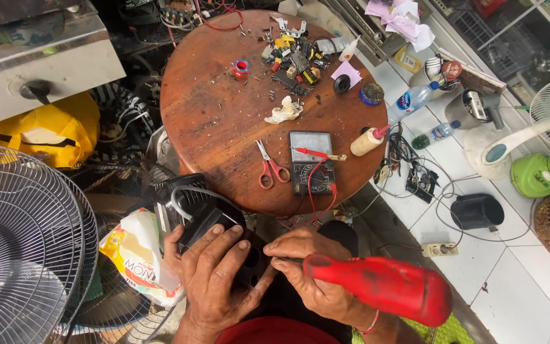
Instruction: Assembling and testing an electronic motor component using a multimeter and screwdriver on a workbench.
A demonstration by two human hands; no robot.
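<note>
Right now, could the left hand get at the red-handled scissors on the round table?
Probably not yet: the left hand is wrapped around the black housing. The scissors lie bare near the table edge, with nothing between, so the path itself looks free.

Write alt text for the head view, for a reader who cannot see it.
Seen from above, a person's left hand grips a black plastic housing while the right hand holds a red-handled tool against it. Beyond them, a round wooden table carries red scissors, a multimeter and small electronic parts; a fan grille stands at left.
</note>
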